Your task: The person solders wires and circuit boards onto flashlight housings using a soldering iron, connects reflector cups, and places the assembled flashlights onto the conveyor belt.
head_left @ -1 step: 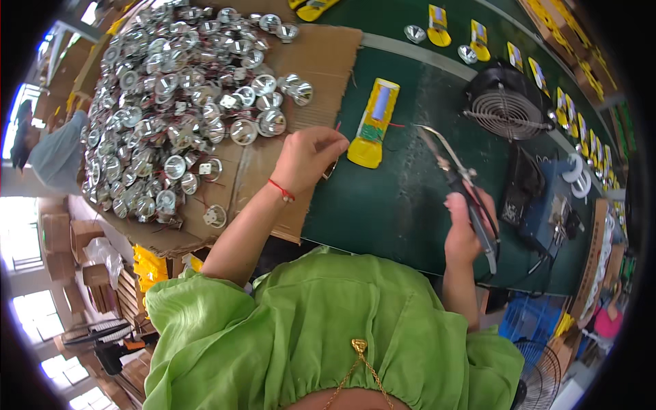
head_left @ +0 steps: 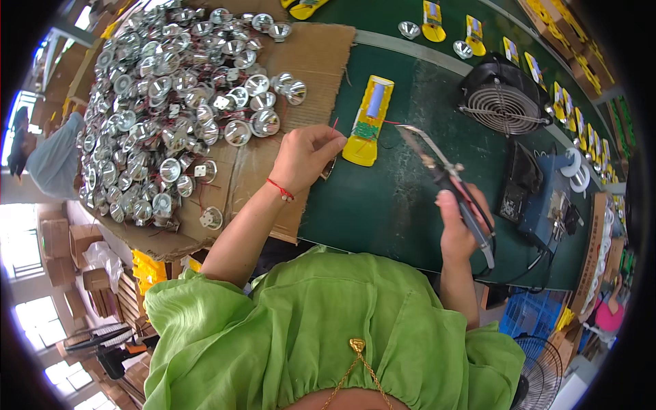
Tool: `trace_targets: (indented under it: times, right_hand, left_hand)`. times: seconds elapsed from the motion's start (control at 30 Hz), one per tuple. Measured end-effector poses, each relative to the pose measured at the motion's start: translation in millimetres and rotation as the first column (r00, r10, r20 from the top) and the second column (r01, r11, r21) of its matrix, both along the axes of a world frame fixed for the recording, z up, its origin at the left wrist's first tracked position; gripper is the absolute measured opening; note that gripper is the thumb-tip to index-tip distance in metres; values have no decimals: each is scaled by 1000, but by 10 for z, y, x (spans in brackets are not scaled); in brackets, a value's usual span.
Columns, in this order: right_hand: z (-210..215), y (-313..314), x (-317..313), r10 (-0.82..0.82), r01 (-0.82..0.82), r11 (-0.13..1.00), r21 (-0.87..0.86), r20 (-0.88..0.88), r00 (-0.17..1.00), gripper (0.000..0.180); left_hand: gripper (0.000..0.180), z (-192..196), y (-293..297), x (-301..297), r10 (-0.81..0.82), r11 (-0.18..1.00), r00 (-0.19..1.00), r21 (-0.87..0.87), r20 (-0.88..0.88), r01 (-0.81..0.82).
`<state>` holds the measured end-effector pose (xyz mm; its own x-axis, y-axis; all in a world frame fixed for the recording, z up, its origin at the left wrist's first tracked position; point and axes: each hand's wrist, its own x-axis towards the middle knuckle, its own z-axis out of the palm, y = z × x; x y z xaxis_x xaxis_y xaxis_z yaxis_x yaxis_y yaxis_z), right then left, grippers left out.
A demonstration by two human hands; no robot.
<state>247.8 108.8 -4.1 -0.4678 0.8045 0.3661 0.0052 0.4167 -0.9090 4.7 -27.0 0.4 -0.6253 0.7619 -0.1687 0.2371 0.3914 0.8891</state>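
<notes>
- The yellow housing (head_left: pixel 370 121) lies lengthwise on the green counter (head_left: pixel 389 205), just right of the cardboard sheet (head_left: pixel 314 61). It is a long, narrow shell, open side up, with a pale panel in its upper half and a green circuit board in its lower half.
- My left hand (head_left: pixel 305 156) sits at the cardboard's edge, just left of the housing. Its fingers (head_left: pixel 328 140) are pinched shut on a thin red wire (head_left: pixel 334 127) that sticks up from them; a small dark part shows under the hand, too hidden to name.
- My right hand (head_left: pixel 459 229) is closed around the dark handle of a soldering iron (head_left: pixel 444 174). Its metal tip points up and left toward the housing, stopping short of it, clear of the counter.
- A heap of silver reflector cups (head_left: pixel 171 102) with thin wires covers the cardboard to the left.
- A small black fan (head_left: pixel 503 102) stands on the counter beyond the iron.
</notes>
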Motion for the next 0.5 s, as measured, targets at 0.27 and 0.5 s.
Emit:
trace_targets:
  times: [0.27,0.5]
  right_hand:
    - [-121,-123,-381,92,-90,994,58,-30,995,18]
    - [-211,-144,-414,48,-48,999,5,-10,999,17]
  left_hand:
    - [23,-147,165,52,9,1000,959,-15,-284,-14]
    - [22,-169,199,78,10,1000,946,18,-324,-5]
